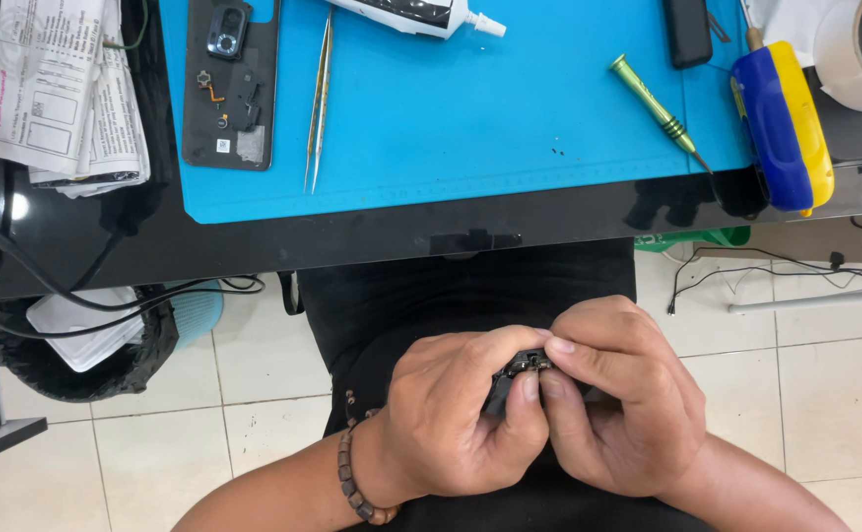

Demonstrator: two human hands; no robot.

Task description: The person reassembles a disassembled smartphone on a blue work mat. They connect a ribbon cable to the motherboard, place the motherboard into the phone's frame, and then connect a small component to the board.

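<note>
Both hands (539,404) pinch one small black part (522,366) — over lap.

Left hand (451,409): curled, thumb and forefinger pinched, beaded bracelet at wrist. Right hand (623,394): curled, fingertips meeting the left's, knuckles up.

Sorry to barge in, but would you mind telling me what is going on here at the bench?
A seated person holds a small dark part over their lap, pinched between the left hand and the right hand. On the blue mat above lie a phone back cover, tweezers, a glue tube and a green screwdriver, none being touched.
</note>
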